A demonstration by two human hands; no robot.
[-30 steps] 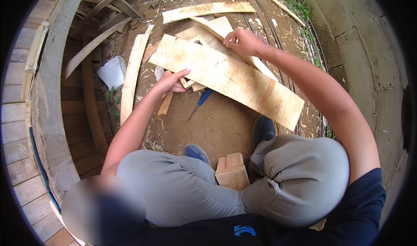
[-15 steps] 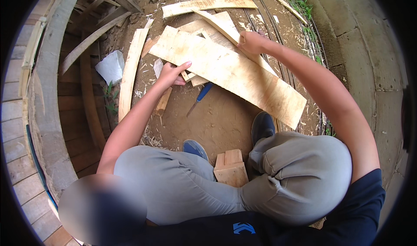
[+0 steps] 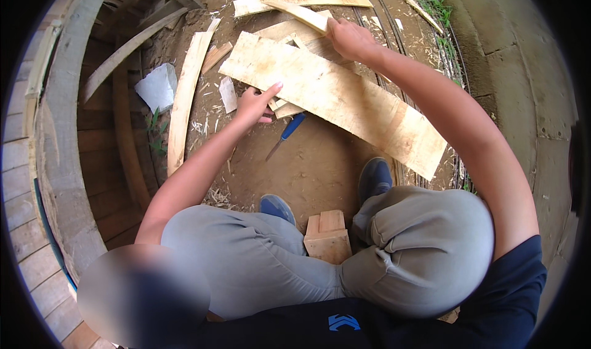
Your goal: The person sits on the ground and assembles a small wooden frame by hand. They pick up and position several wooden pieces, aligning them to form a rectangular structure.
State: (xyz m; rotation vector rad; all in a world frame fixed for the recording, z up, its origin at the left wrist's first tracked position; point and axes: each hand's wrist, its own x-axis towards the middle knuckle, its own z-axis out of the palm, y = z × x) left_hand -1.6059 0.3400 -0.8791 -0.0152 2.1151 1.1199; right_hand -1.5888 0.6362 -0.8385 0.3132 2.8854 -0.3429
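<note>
A wide, pale wooden board (image 3: 332,96) slants across the ground in front of my feet. My left hand (image 3: 255,104) grips its near left edge, thumb on top and fingers underneath. Beyond the board, my right hand (image 3: 352,38) is closed around a narrow wooden strip (image 3: 301,15), whose free end points up and left. Part of that strip is hidden by the hand. Under the wide board lie other wood pieces, among them a flat panel (image 3: 283,29). A blue-handled tool (image 3: 292,127) with a thin metal shaft rests on the dirt just below the board.
A long board (image 3: 301,2) lies at the far side, another (image 3: 186,96) at the left beside a white block (image 3: 157,88). A small wooden block (image 3: 327,237) sits between my legs. Dark rods (image 3: 388,23) run along the right. Wood shavings litter the dirt.
My right hand has moved away and slightly left with the narrow strip. The wide board and my left hand have shifted a little to the right.
</note>
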